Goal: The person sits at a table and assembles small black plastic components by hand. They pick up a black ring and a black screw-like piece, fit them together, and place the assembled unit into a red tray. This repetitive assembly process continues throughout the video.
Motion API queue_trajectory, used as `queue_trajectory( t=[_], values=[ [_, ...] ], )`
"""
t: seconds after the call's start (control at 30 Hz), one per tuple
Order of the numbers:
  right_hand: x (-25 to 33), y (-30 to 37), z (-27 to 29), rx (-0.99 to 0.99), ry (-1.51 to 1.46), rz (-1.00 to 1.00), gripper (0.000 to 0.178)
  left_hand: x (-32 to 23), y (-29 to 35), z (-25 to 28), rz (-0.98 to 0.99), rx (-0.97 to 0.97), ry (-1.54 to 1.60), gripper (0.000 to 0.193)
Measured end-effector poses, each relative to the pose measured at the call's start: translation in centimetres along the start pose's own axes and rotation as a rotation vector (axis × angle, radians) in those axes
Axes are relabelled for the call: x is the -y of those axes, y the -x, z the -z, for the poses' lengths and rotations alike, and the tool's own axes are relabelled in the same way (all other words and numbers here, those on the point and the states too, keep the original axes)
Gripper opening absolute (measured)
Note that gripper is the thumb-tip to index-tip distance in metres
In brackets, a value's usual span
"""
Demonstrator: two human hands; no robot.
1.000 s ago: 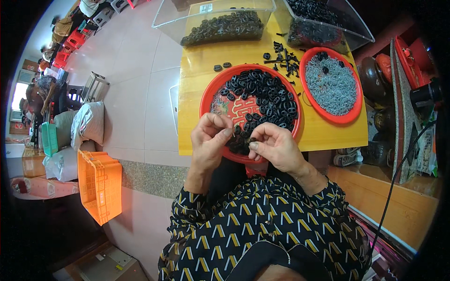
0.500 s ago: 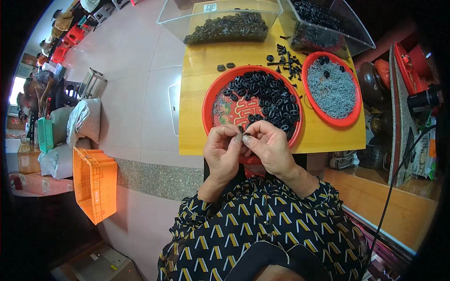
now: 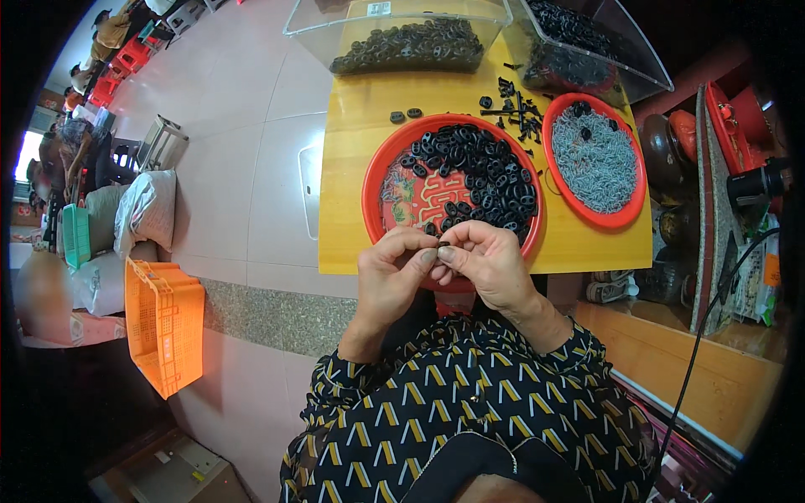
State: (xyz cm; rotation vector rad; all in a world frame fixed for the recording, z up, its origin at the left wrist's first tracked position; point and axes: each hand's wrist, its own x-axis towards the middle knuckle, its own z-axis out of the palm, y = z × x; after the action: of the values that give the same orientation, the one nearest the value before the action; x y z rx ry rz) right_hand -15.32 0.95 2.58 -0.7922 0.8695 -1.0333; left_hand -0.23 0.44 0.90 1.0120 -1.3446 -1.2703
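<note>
Just over the near rim of a round red tray, my left hand and my right hand meet, thumbs and forefingers pinched together. Between their fingertips sits a small black cord-lock piece, mostly covered by the fingers. Both hands are closed on it. Many black oval cord-lock pieces, each with two holes, are heaped along the tray's far and right sides. A printed red pattern shows on the tray's bare left part. A second red tray to the right holds small silvery metal springs and a few black pieces.
Two clear plastic bins of black parts stand at the yellow table's far edge. Loose black parts lie between the trays. An orange crate and sacks stand on the floor at left. Other people sit far left.
My hands stay together over the near rim, with the fingertips shifting slightly around the small piece. The view has moved a little. A blurred shape has appeared at the far left.
</note>
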Motion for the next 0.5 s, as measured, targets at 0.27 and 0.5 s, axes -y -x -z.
queue_trajectory(
  t=[0.27,0.5],
  values=[
    [-0.20,0.10,0.02,0.003,0.046,0.026,0.008,-0.81,-0.27,0.15,0.300,0.042,0.338,0.005],
    [0.10,0.00,0.03,-0.025,0.016,0.015,0.007,-0.68,-0.08,-0.45,0.258,0.001,0.441,0.003]
  ],
)
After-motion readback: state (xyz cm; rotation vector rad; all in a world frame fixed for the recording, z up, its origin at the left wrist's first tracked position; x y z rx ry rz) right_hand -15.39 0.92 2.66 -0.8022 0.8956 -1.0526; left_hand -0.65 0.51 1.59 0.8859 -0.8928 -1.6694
